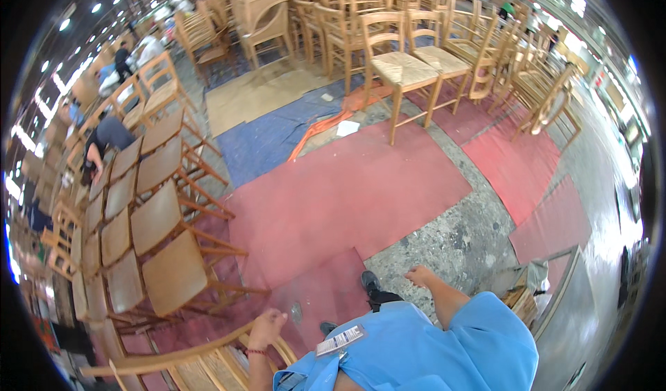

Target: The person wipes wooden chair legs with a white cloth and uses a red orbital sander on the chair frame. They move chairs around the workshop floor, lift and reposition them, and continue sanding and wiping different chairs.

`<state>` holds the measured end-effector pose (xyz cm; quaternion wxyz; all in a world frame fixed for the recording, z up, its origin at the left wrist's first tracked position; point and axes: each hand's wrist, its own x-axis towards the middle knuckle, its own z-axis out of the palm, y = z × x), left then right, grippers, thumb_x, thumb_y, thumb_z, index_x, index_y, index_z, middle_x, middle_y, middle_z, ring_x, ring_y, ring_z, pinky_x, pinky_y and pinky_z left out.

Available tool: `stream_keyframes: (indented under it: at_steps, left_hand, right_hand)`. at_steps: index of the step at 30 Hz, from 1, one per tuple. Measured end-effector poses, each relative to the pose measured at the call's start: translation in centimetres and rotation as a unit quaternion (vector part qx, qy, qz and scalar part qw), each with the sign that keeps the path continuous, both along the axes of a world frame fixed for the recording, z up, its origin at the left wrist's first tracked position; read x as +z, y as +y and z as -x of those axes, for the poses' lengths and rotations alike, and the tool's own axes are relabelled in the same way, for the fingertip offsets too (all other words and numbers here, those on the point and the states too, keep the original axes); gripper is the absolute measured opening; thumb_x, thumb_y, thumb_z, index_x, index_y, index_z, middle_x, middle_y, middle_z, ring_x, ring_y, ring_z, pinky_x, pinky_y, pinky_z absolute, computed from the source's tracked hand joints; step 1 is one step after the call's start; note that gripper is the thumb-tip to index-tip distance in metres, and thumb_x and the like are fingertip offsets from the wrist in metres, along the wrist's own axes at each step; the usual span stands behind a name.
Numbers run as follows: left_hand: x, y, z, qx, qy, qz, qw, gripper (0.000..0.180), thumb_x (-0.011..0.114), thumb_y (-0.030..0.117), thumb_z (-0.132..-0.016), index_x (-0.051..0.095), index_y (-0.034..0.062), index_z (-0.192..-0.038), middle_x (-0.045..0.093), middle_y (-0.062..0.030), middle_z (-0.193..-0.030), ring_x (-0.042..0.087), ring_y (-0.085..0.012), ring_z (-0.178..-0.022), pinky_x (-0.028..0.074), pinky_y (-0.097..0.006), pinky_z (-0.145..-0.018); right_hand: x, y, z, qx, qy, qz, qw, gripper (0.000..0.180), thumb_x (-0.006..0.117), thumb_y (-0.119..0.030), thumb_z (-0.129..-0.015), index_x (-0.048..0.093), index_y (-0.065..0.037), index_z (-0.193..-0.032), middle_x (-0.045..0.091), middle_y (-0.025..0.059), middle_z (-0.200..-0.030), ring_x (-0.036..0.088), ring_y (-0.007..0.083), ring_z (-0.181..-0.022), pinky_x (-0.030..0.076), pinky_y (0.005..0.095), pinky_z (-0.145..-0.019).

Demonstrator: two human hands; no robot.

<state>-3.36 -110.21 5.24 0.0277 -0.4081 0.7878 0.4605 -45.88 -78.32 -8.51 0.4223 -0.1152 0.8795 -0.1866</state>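
Observation:
My left hand, a red band at its wrist, hangs at the lower left with loosely bent fingers and nothing visible in them. Beside it is a light wooden chair with slats; whether the hand touches it I cannot tell. To the right, my right hand is held out over the bare concrete floor, empty, its fingers slightly curled. Rows of brown wooden seats on legs stand close together left of my hands. My shoes are on and beside red floor sheets.
Ahead stand two light chairs with woven seats, and behind them many stacked chairs. More chairs lean at the right. A blue sheet and brown cardboard cover the floor. Another person bends at the far left.

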Motion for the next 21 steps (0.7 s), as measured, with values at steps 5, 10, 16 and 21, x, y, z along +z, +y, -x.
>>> stream_keyframes:
  at_steps: [5, 10, 16, 21]
  left_hand:
    - [3.9, -4.3, 18.5, -0.051, 0.078, 0.063, 0.994, 0.044, 0.062, 0.036, -0.09, 0.063, -0.0014, -0.113, 0.069, -0.0197, -0.104, 0.065, -0.0342, -0.101, 0.05, -0.04, -0.087]
    - [4.2, -3.5, 37.6, -0.142, 0.161, 0.021, 0.977, 0.046, 0.061, 0.039, -0.092, 0.063, -0.0004, -0.115, 0.068, -0.0191, -0.11, 0.065, -0.0319, -0.104, 0.051, -0.04, -0.088]
    - [1.0, -0.6, 54.2, -0.213, 0.082, -0.004, 0.974, 0.049, 0.057, 0.045, -0.093, 0.063, 0.0029, -0.117, 0.068, -0.0183, -0.112, 0.064, -0.0327, -0.104, 0.049, -0.043, -0.09]
    - [-3.0, -1.4, 60.7, -0.207, -0.006, -0.034, 0.978, 0.053, 0.053, 0.049, -0.093, 0.064, 0.0018, -0.114, 0.067, -0.0188, -0.112, 0.062, -0.0339, -0.107, 0.047, -0.043, -0.093]
  right_hand:
    - [-4.6, 10.5, 6.9, -0.123, -0.015, -0.047, 0.991, 0.036, 0.065, -0.035, -0.08, 0.071, -0.002, -0.093, 0.069, 0.0142, -0.076, 0.067, 0.0243, -0.062, 0.054, 0.037, -0.058]
    - [-10.0, 16.1, 12.1, -0.103, -0.148, -0.107, 0.978, 0.046, 0.064, -0.03, -0.088, 0.06, -0.014, -0.13, 0.07, 0.0105, -0.091, 0.068, 0.0238, -0.079, 0.054, 0.038, -0.06]
    - [-5.5, 17.6, 26.6, -0.204, -0.134, 0.078, 0.967, 0.021, 0.061, -0.021, -0.09, 0.063, -0.004, -0.102, 0.061, 0.0069, -0.076, 0.059, 0.0201, -0.057, 0.047, 0.0349, -0.047]
    - [-1.0, 15.6, 38.2, -0.364, -0.109, 0.101, 0.92, 0.017, 0.06, -0.02, -0.09, 0.061, -0.005, -0.099, 0.058, 0.0058, -0.071, 0.056, 0.0186, -0.052, 0.043, 0.0329, -0.041]
